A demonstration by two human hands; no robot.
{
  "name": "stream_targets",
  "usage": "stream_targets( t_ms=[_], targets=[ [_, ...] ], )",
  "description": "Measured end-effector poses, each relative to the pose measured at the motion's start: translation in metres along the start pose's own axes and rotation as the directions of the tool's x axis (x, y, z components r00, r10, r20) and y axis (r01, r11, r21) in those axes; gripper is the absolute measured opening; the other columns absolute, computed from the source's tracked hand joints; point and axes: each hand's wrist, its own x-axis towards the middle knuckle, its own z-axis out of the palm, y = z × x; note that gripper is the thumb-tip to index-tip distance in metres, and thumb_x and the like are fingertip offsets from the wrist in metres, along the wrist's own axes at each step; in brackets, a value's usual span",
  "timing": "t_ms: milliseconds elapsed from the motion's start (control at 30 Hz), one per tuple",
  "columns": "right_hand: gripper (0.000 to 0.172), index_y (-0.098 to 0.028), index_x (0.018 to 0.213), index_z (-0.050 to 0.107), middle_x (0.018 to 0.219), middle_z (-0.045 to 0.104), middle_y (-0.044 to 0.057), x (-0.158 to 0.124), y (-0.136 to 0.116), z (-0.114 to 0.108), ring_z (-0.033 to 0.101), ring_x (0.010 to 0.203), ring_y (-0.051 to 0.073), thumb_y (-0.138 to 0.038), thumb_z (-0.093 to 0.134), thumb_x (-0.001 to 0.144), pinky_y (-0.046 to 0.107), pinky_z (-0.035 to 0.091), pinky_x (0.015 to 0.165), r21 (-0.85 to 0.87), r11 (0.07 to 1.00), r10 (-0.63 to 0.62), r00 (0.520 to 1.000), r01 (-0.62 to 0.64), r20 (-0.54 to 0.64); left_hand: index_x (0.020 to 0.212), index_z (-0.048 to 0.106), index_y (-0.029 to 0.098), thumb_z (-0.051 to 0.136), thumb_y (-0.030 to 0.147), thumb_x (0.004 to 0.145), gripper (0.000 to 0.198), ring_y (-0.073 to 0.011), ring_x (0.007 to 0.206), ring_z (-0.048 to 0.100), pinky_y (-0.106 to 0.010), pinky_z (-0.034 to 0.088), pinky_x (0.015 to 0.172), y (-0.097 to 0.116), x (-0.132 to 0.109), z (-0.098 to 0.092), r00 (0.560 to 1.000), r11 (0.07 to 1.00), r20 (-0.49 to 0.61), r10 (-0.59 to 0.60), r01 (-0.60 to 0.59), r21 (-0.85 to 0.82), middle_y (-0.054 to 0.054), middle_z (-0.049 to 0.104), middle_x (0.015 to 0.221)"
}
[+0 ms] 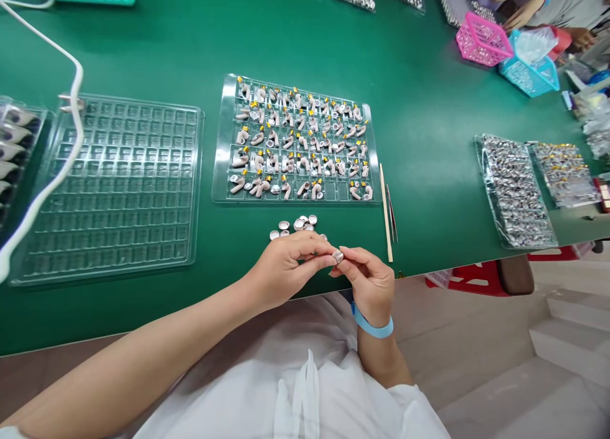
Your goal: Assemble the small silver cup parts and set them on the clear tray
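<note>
My left hand and my right hand meet at the near edge of the green table. Both pinch a small round silver part between their fingertips. A blue band circles my right wrist. Just beyond my fingers lies a small heap of similar silver discs. Behind the heap stands a clear tray filled with several pinkish earpiece shells with yellow tabs.
An empty clear tray lies left, crossed by a white cable. A thin stick and tweezers rest beside the filled tray. Trays of silver parts sit right. Pink basket, blue basket and another person's hands are far right.
</note>
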Motion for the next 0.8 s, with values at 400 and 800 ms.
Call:
stream_targets(
  t_ms=[400, 800],
  targets=[
    [0.027, -0.032, 0.108, 0.075, 0.091, 0.068, 0.002, 0.0030, -0.0006, 0.0011, 0.064, 0.080, 0.015, -0.015, 0.071, 0.086, 0.025, 0.053, 0.059, -0.187, 0.969, -0.152, 0.987, 0.159, 0.052, 0.086, 0.075, 0.014, 0.074, 0.030, 0.079, 0.017, -0.0122, 0.065, 0.065, -0.026, 0.057, 0.068, 0.0036, 0.0050, -0.0010, 0.924, 0.816, 0.185, -0.336, 0.383, -0.432, -0.002, 0.071, 0.077],
    [0.041, -0.030, 0.121, 0.067, 0.101, 0.073, 0.005, 0.0037, -0.0045, -0.0034, 0.070, 0.089, 0.018, -0.007, 0.066, 0.087, 0.033, 0.061, 0.073, -0.389, 0.800, -0.415, 0.889, 0.458, 0.193, 0.078, 0.075, 0.013, 0.078, 0.029, 0.076, 0.016, -0.0098, 0.061, 0.064, -0.021, 0.056, 0.064, 0.0033, 0.0051, -0.0045, 0.902, 0.744, 0.238, -0.360, 0.432, -0.510, 0.000, 0.071, 0.070]
  ],
)
